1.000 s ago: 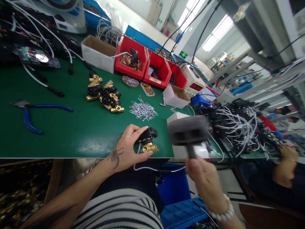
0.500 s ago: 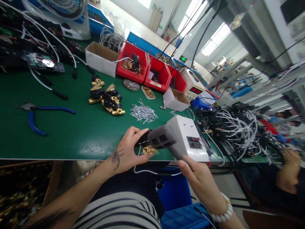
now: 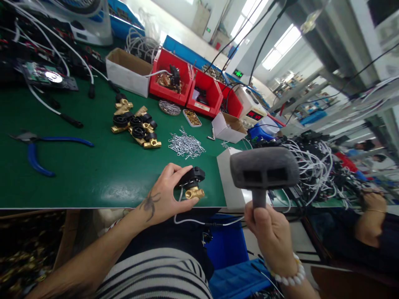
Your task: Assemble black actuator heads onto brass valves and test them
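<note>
My left hand (image 3: 162,195) grips a brass valve with a black cap (image 3: 193,182) at the near edge of the green table (image 3: 93,174). A white wire runs from the valve down over the edge. My right hand (image 3: 271,234) is closed round the handle of a grey hammer-like tool (image 3: 264,171), held upright to the right of the valve, its head raised in front of a white test box (image 3: 227,182).
Several brass valves (image 3: 137,126) lie mid-table beside a heap of metal clips (image 3: 186,145). Blue pliers (image 3: 37,147) lie at the left. Red bins (image 3: 183,85) and cardboard boxes (image 3: 127,74) line the back. A tangle of wired parts (image 3: 311,166) fills the right, where another person's hand (image 3: 372,203) works.
The tool swung down onto the valve half a second ago and is now lifted back up and to the right. My left hand kept its hold on the valve.
</note>
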Demonstrator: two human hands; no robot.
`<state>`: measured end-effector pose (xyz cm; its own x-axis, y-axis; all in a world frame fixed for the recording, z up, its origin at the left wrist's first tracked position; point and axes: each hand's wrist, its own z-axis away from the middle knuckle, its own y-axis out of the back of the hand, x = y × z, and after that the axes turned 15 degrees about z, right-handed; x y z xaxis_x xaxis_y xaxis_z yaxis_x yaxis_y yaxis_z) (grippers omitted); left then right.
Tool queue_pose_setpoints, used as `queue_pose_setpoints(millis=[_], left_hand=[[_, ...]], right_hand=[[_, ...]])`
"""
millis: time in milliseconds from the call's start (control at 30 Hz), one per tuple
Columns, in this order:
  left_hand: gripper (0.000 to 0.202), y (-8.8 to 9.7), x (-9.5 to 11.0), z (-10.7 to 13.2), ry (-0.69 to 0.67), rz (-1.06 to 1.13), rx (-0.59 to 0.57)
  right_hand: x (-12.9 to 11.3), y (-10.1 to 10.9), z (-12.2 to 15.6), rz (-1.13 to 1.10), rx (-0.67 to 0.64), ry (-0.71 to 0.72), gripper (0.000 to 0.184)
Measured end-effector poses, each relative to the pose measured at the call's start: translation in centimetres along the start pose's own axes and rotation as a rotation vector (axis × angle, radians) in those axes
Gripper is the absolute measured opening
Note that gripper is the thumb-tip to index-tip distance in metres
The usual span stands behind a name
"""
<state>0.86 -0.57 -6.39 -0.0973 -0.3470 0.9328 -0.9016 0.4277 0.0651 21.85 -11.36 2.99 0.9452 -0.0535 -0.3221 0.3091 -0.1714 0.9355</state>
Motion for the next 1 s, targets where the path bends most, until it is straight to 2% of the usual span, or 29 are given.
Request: queue_pose_setpoints(millis=[133,167,300,367,500,633,667,800,833,933,1000], left_hand=[[0.064,0.0,0.1,-0.1,-0.009,0.017,0.022],[0.064,0.0,0.1,-0.1,-0.003,0.02,0.019],[0.066,0.1,0.4,-0.1,0.03,0.005,-0.011],[0.066,0.1,0.5,-0.1,0.033,0.003,-0.006],[0.063,0.0,0.4,-0.1,0.021,0.018,0.005],[0.066,-0.1,0.0,0.0,-0.001,0.01,0.007],[0.066,-0.1,-0.1,0.0,-0.004,0.006,0.01],[0.061,-0.1,0.1,0.0,0.004,0.02,0.017],[0.06,-0.1,0.1,-0.1,0.01,0.027,0.016],[0.062,-0.1,0.0,-0.1,0.012,0.024,0.014],[0.064,-0.1,0.0,-0.1,0.004,0.013,0.013]], right_hand=[[-0.2,-0.1,-0.2,0.169,-0.215,0.039,0.05],[-0.3,0.0,-0.2,0.178,-0.21,0.04,0.05],[-0.2,0.6,-0.2,0.079,-0.022,-0.006,0.052],[-0.3,0.5,-0.2,0.096,-0.046,-0.003,0.053],[-0.6,0.1,-0.4,0.203,-0.234,0.031,0.053],[-0.6,0.6,-0.5,0.096,-0.082,-0.009,0.054],[-0.6,0.6,-0.5,0.092,-0.077,-0.01,0.054],[-0.8,0.5,-0.9,0.24,-0.237,0.049,0.056],[-0.9,0.6,-1.0,0.257,-0.238,0.059,0.056],[-1.2,1.0,-0.9,0.189,-0.102,0.049,0.056],[-1.2,1.1,-0.8,0.148,-0.064,0.03,0.056]])
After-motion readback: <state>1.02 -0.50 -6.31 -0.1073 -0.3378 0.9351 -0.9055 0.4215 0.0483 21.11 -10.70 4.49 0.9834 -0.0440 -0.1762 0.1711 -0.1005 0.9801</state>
